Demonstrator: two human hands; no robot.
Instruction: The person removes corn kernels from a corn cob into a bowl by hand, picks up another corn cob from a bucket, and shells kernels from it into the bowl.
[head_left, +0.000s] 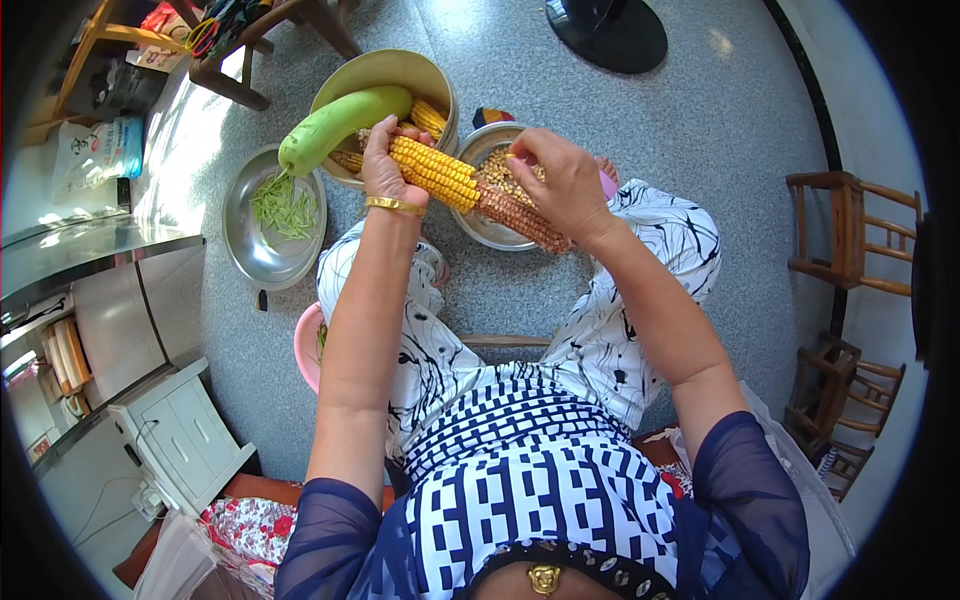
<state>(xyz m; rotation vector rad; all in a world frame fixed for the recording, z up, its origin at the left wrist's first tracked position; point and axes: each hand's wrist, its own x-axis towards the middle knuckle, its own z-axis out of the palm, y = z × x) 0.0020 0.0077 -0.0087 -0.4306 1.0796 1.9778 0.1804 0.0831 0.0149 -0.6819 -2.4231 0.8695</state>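
Note:
My left hand (390, 165) grips a partly shelled ear of corn (439, 176) by its far left end. Yellow kernels cover the part nearest that hand, while the reddish-brown cob (529, 217) is bare towards the right. Just above the bare part is my right hand (562, 180), thumb and fingers pinched together. What looks like a yellow kernel shows at those fingertips. Beneath, a metal basin (466, 225) holds loose corn kernels (496, 166), partly hidden by the hand and cob. A deep tub (375, 66) behind my left hand contains more corn ears (427, 118).
A light green gourd (345, 120) lies across the tub's rim. To its left, a steel basin (251, 259) holds cut green strips (285, 208). A pink basin (306, 349) sits by my left leg. Wooden chairs (847, 229) line the right wall; a black round base (615, 37) stands ahead.

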